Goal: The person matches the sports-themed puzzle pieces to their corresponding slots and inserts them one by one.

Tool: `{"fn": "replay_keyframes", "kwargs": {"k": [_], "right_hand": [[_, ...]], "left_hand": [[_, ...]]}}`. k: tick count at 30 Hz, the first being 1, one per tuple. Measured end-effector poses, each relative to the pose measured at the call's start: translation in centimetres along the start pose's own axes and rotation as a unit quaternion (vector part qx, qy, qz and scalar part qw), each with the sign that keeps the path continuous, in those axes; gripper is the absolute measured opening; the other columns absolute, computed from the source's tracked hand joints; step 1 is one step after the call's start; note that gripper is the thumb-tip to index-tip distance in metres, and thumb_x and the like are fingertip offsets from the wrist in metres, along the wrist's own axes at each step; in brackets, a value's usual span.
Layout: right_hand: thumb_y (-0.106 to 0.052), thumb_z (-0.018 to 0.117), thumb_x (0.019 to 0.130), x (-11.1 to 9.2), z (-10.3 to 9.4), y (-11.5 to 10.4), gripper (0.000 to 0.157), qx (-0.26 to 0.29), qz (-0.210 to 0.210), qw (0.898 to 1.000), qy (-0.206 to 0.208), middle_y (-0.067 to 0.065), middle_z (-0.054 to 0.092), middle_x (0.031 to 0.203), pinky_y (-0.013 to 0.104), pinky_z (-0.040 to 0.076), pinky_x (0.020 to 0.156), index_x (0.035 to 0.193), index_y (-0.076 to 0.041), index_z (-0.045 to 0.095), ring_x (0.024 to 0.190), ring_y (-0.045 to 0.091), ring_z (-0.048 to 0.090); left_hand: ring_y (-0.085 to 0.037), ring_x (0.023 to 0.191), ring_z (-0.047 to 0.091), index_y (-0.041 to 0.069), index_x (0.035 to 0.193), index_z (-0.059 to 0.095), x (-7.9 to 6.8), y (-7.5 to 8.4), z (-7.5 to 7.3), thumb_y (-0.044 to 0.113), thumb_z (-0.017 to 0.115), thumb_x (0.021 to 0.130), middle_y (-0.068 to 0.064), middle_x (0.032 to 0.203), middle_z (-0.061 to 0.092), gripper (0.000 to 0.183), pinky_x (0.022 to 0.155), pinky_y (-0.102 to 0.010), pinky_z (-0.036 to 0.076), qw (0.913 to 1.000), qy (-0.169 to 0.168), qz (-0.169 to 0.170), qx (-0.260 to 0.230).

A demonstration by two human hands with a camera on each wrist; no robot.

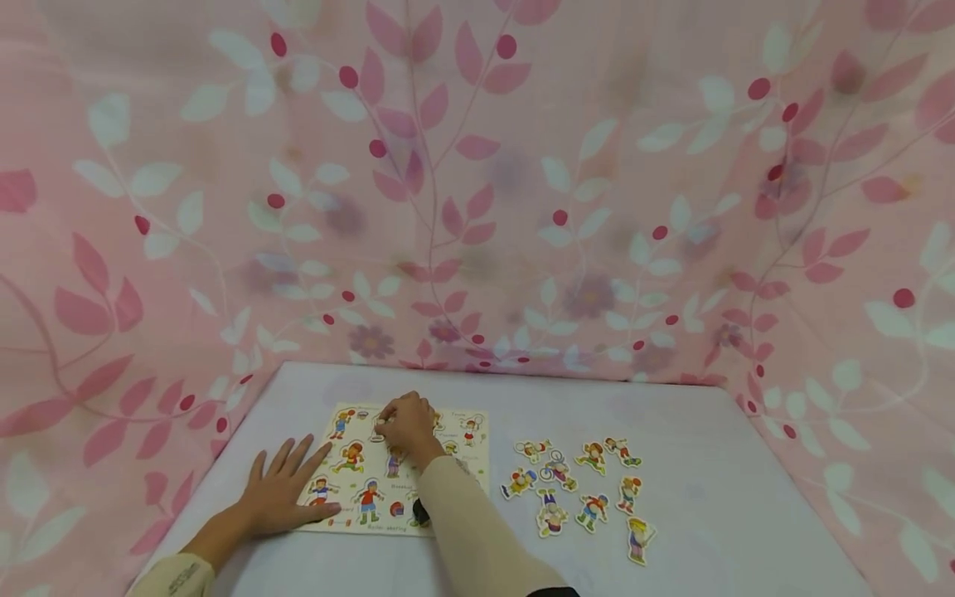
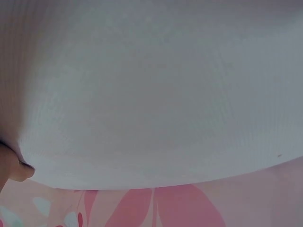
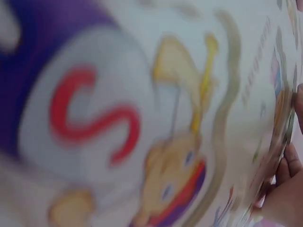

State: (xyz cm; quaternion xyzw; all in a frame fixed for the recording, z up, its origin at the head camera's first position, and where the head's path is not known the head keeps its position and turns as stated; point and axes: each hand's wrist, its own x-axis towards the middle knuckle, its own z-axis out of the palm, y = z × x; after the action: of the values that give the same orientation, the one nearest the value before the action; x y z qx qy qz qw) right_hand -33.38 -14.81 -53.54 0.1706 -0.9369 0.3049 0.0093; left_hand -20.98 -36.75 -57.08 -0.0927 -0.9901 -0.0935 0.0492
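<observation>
A flat puzzle board (image 1: 477, 473) with printed sports figures and words lies on the white table. My left hand (image 1: 279, 496) rests spread at its left edge, thumb and fingertips over the board; a bit of this hand (image 2: 12, 165) shows in the left wrist view. My right hand (image 1: 408, 427) is over the board's upper middle, fingers bent, pinching a small puzzle piece (image 1: 379, 428) mostly hidden by the fingers. Figure pieces, such as the running child (image 1: 348, 456) and the skater (image 1: 369, 501), sit on the board. In the right wrist view, a printed figure (image 3: 170, 179) appears close and blurred.
Several loose figure pieces lie on the table right of the board, among them a cyclist (image 1: 558, 471), a purple-legged figure (image 1: 552, 514) and a batter (image 1: 637, 541). Pink leaf-patterned cloth (image 1: 477, 207) encloses the table (image 1: 731, 497) at the back and sides.
</observation>
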Motion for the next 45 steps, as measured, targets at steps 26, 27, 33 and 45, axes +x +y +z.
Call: {"fn": "replay_keyframes", "kwargs": {"k": [26, 27, 33, 45], "right_hand": [[-0.072, 0.055, 0.086, 0.9, -0.1, -0.6, 0.082, -0.149, -0.055, 0.985, -0.072, 0.004, 0.016, 0.166, 0.049, 0.025, 0.120, 0.154, -0.033, 0.031, 0.147, 0.024, 0.033], [-0.076, 0.049, 0.086, 0.7, -0.1, -0.7, 0.085, -0.161, -0.073, 0.981, -0.075, 0.004, 0.007, 0.168, 0.050, 0.021, 0.122, 0.157, -0.035, 0.024, 0.150, 0.025, 0.027], [-0.082, 0.033, 0.087, 0.3, -1.8, -0.7, 0.091, -0.244, -0.155, 0.956, -0.056, 0.005, -0.020, 0.166, 0.053, 0.012, 0.124, 0.157, -0.041, -0.006, 0.155, 0.025, 0.012], [-0.076, 0.037, 0.090, 1.7, -9.0, 7.5, 0.087, -0.274, -0.121, 0.953, -0.043, 0.010, -0.014, 0.167, 0.058, 0.012, 0.122, 0.160, -0.034, 0.008, 0.155, 0.032, 0.009]], "left_hand": [[-0.051, 0.143, 0.023, 0.021, 0.152, 0.037, 0.8, -0.7, 0.5, 0.078, 0.061, 0.076, -0.021, 0.158, 0.030, 0.098, 0.106, -0.077, 0.010, 0.9999, 0.002, 0.011, -0.004], [-0.051, 0.143, 0.023, 0.021, 0.152, 0.038, 0.6, -0.9, 0.5, 0.077, 0.061, 0.076, -0.021, 0.158, 0.030, 0.098, 0.105, -0.078, 0.010, 0.9999, 0.002, 0.011, -0.002], [-0.052, 0.143, 0.019, 0.023, 0.154, 0.032, 0.4, -2.0, 0.7, 0.076, 0.060, 0.078, -0.022, 0.159, 0.026, 0.098, 0.105, -0.078, 0.006, 0.9999, -0.011, 0.008, -0.008], [-0.051, 0.141, 0.021, 0.023, 0.154, 0.033, 1.4, -2.6, 1.6, 0.076, 0.062, 0.077, -0.022, 0.157, 0.029, 0.097, 0.105, -0.078, 0.006, 0.9996, 0.012, 0.020, -0.019]]}}
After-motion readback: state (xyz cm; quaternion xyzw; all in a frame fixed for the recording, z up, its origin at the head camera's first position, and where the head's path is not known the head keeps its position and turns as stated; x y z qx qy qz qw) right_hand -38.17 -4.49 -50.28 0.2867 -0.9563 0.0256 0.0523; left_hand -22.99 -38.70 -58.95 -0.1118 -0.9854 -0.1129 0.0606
